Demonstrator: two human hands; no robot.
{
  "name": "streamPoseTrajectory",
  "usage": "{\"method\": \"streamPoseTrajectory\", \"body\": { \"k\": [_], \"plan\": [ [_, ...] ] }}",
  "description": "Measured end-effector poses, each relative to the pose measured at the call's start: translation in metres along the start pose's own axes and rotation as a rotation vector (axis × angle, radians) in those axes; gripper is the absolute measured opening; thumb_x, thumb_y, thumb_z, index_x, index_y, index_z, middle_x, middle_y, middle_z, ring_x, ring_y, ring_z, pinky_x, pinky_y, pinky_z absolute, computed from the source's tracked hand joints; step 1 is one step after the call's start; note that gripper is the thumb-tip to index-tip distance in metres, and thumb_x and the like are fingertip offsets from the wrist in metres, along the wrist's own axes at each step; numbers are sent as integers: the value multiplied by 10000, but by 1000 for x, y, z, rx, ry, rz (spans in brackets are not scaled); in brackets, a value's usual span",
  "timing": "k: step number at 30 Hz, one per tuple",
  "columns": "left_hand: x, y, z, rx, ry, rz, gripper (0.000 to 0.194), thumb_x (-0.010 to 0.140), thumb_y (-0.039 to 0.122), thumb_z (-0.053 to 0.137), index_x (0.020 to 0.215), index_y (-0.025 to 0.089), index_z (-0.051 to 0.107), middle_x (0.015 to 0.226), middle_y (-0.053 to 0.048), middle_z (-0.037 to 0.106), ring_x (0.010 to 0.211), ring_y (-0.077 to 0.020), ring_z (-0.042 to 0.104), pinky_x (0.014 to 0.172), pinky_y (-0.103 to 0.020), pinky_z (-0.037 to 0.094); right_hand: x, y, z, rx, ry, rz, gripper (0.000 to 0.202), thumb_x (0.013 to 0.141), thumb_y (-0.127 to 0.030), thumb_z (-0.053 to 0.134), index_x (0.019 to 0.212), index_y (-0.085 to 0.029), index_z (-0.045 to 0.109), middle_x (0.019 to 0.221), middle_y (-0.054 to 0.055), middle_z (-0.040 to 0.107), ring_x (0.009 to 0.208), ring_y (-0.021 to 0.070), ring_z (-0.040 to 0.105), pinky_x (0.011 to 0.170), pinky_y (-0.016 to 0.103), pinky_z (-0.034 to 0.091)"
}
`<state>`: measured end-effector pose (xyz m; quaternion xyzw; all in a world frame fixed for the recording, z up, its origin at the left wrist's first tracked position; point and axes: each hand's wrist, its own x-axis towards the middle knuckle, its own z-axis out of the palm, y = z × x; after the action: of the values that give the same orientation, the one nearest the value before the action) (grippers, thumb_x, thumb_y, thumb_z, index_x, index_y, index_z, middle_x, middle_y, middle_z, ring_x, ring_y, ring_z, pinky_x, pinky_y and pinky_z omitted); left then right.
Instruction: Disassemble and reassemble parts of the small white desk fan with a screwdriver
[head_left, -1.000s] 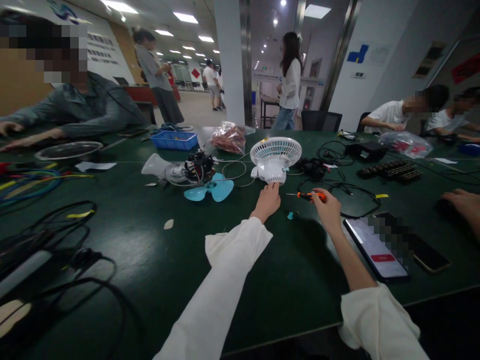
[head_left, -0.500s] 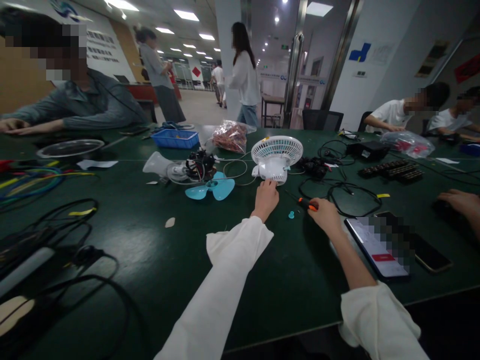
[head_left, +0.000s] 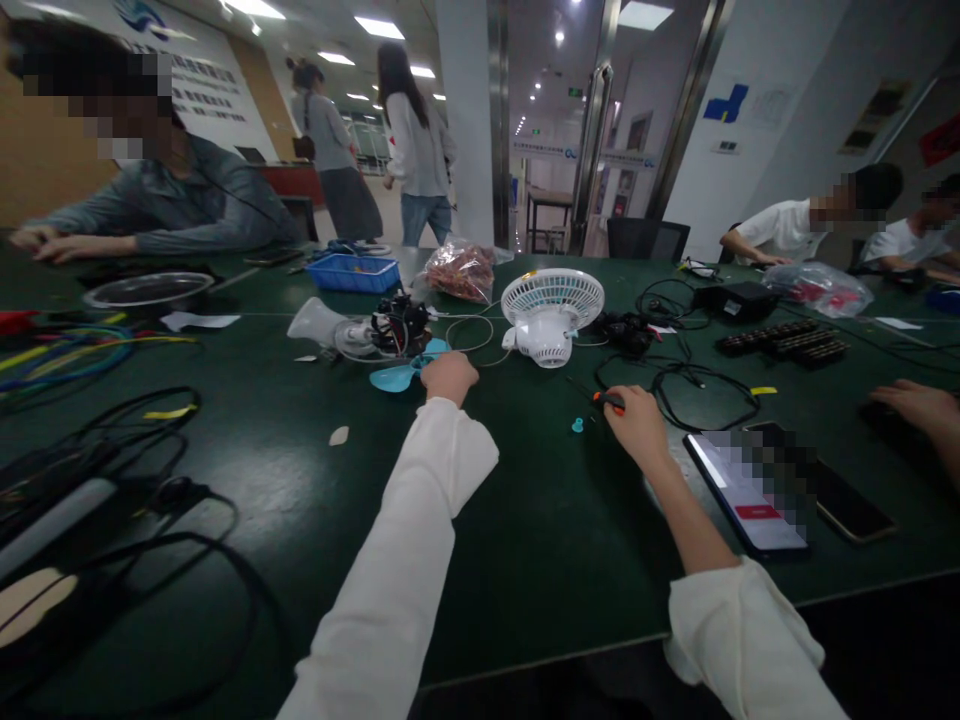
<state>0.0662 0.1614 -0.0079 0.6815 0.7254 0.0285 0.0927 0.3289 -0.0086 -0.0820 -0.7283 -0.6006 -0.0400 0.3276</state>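
My left hand [head_left: 450, 377] is closed over the right side of a light blue fan blade [head_left: 395, 378], hiding part of it; the fingertips are out of sight. Just behind the blade lies a white fan stand [head_left: 315, 325] on its side, with a dark motor and wires [head_left: 399, 325] at its end. In my right hand [head_left: 637, 425] is a screwdriver [head_left: 609, 401] with an orange and black handle, its shaft pointing left. A white fan cage and housing [head_left: 551, 315] rests between and beyond my hands. A small teal cap [head_left: 577, 425] lies left of the right hand.
Two phones [head_left: 742, 500] lie right of my right forearm. Black cables [head_left: 697, 395] loop beyond them, and more cables [head_left: 172, 490] cover the left side. A blue tray [head_left: 354, 273] and a bag of reddish parts [head_left: 459, 272] sit farther back. Other people work around the table.
My left hand has gone from the base of the white fan housing leftward to the blue fan blade. My right hand has stayed almost in place with the screwdriver. A person behind has walked left.
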Motion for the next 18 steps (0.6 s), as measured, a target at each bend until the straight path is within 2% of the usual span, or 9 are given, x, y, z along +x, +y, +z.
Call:
{"method": "streamPoseTrajectory", "body": {
  "k": [4,8,12,15,18],
  "plan": [
    [11,-21,5,35,-83,-99,377,694,296,693,1019,106,662,969,-194,694,912,-319,673,776,-401,527,1,-5,-3,70,61,-26,243,833,-229,514,1001,-167,679,1031,132,634,992,278,546,888,404,427],
    [14,-29,8,58,-94,-113,418,715,366,683,1061,134,654,949,-163,701,880,-291,679,779,-371,528,2,-12,-4,226,71,-70,233,851,-238,501,1000,-174,667,1036,102,639,974,243,573,879,376,454],
    [11,-25,9,93,-94,-97,425,731,350,659,1089,122,646,965,-176,695,895,-298,674,767,-368,527,-1,-21,-3,348,-66,-137,255,863,-301,520,1042,-181,657,1041,91,634,945,209,602,850,337,482],
    [8,-21,9,126,-93,-80,399,744,325,646,1080,111,653,1005,-187,687,957,-317,658,762,-379,527,-5,-25,-2,302,-183,-207,275,827,-340,586,1050,-199,662,1073,87,627,1023,220,586,931,365,450],
    [2,-18,8,156,-85,-43,379,781,296,635,1109,107,636,1156,-189,640,1089,-316,608,801,-379,524,-7,-23,0,241,-257,-205,260,802,-308,612,1031,-204,676,1050,83,625,993,214,593,915,366,456]
  ]
}}
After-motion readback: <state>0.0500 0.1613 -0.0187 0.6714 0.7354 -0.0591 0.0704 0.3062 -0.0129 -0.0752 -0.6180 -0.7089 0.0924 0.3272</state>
